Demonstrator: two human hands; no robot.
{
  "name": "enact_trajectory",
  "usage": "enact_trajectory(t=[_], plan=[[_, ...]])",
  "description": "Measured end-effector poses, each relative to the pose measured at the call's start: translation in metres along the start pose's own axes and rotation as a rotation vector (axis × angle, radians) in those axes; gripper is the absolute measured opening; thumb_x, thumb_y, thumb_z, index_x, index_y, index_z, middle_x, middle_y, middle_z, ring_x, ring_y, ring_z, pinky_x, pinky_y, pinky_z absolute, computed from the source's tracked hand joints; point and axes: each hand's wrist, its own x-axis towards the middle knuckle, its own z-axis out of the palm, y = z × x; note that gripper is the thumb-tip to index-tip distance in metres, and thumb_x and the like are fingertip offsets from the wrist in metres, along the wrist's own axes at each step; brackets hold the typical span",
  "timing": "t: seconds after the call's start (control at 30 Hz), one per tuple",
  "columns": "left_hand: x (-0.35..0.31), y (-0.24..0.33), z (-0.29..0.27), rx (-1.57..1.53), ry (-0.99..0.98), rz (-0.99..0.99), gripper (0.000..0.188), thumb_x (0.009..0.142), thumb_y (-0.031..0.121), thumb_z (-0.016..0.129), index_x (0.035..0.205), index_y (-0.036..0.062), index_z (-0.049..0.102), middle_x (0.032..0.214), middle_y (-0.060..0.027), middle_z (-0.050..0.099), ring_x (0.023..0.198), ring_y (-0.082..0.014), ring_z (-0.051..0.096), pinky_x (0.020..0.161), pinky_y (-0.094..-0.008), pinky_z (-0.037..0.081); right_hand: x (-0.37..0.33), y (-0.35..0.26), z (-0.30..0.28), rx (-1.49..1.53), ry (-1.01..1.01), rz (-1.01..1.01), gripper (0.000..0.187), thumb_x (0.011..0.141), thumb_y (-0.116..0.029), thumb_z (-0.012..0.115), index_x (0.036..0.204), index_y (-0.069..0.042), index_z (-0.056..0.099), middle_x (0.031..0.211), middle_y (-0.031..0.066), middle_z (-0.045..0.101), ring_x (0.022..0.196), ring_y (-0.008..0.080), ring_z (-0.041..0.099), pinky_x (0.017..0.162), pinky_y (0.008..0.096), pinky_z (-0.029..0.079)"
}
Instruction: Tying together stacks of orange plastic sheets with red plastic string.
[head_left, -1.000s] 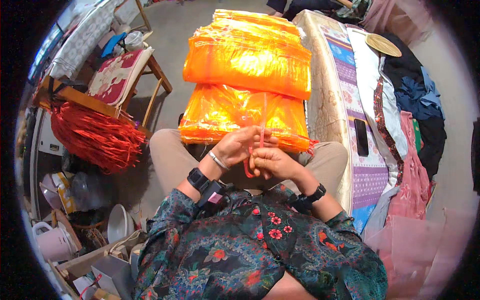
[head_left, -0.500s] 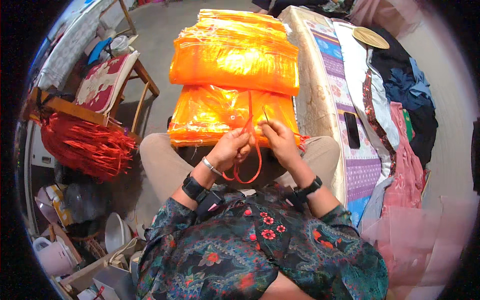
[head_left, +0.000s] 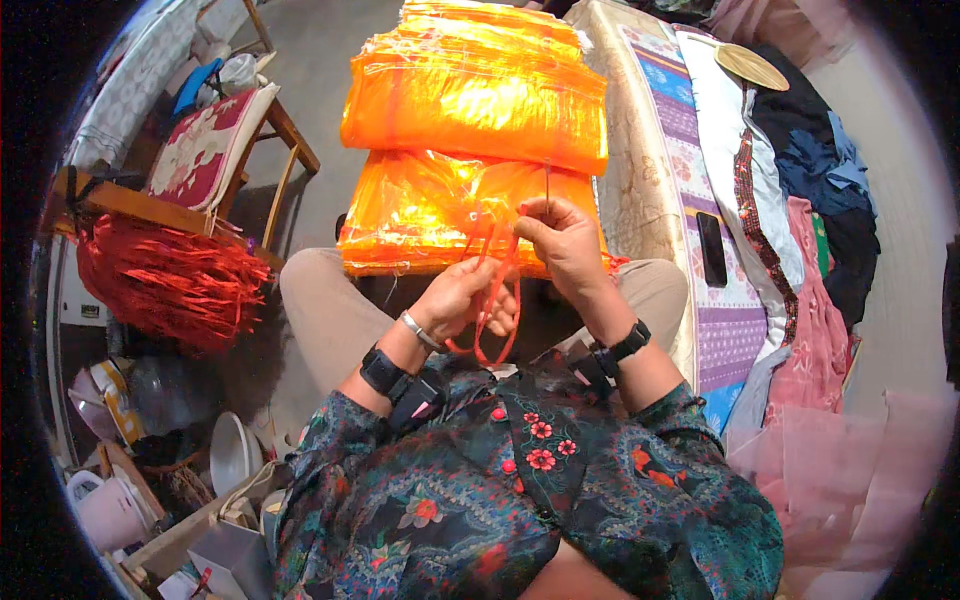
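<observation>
A tall stack of shiny orange plastic sheets or bags rises in front of me, its near end by my knees. My left hand is closed on a thin red plastic strip that hangs in a loop below the fingers. Higher and to the right, my right hand pinches a long thin needle that points up past the fingertips. The strip also runs up toward the right fingers; whether it is threaded through the needle is too small to tell. Both hands are above the stack's near edge.
A bundle of red strips hangs from a wooden chair at left. To the right is a covered bed with a black phone, a woven fan and clothes. Basins and boxes crowd the lower left.
My right hand has risen, and the needle now stands upright. The left hand's fingers have loosened and spread slightly, still with the red strip. The view has shifted a little.
</observation>
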Motion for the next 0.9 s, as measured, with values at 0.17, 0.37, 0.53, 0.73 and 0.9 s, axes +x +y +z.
enact_trajectory(t=[0.17, 0.37, 0.53, 0.73, 0.9], plan=[[0.004, -0.006, -0.002, -0.114, -0.108, 0.042, 0.036, 0.090, 0.035, 0.034, 0.102, 0.0016, 0.042, 0.073, -0.0161, 0.058, 0.059, -0.0260, 0.061, 0.049, -0.0315, 0.051, -0.021, 0.008, 0.011, -0.076, -0.015, 0.127, 0.011, 0.076, -0.007, 0.062, 0.083, 0.000, 0.058, 0.069, 0.0026, 0.058, 0.062, 0.0081, 0.054, 0.056, 0.0204, 0.045], [0.001, -0.013, 0.002, -0.079, -0.107, 0.039, 0.028, 0.091, 0.031, 0.034, 0.095, 0.0038, 0.043, 0.067, -0.0130, 0.058, 0.051, -0.0216, 0.059, 0.043, -0.0277, 0.049, -0.025, 0.010, 0.022, 0.034, 0.034, 0.128, 0.009, 0.076, -0.006, 0.061, 0.081, 0.000, 0.058, 0.067, 0.0041, 0.058, 0.052, 0.0080, 0.052, 0.044, 0.0197, 0.041], [0.000, -0.007, 0.003, 0.014, -0.097, 0.046, 0.019, 0.089, 0.022, 0.036, 0.092, 0.0042, 0.043, 0.067, -0.0120, 0.058, 0.048, -0.0191, 0.058, 0.041, -0.0252, 0.047, -0.017, 0.017, 0.028, 0.122, 0.098, 0.160, 0.010, 0.074, -0.005, 0.063, 0.081, 0.000, 0.058, 0.070, 0.0044, 0.058, 0.059, 0.0088, 0.054, 0.052, 0.0208, 0.044], [-0.011, 0.010, 0.002, 0.739, 0.351, 0.460, 0.018, 0.083, 0.012, 0.046, 0.099, 0.0022, 0.047, 0.086, -0.0086, 0.055, 0.077, -0.0169, 0.056, 0.071, -0.0284, 0.046, -0.006, 0.011, 0.042, 0.033, 0.073, -0.017, 0.017, 0.075, -0.007, 0.063, 0.089, 0.002, 0.059, 0.085, 0.0082, 0.060, 0.078, 0.0132, 0.057, 0.070, 0.0234, 0.046], [-0.033, 0.022, 0.005, 0.953, 0.242, 0.485, 0.015, 0.082, 0.014, 0.050, 0.089, 0.0020, 0.056, 0.076, -0.0067, 0.058, 0.072, -0.0157, 0.057, 0.066, -0.0272, 0.047, -0.022, 0.005, 0.037, -0.303, 0.061, -0.164, 0.011, 0.076, -0.001, 0.057, 0.086, 0.003, 0.060, 0.085, 0.0083, 0.062, 0.077, 0.0129, 0.058, 0.071, 0.0239, 0.045]])
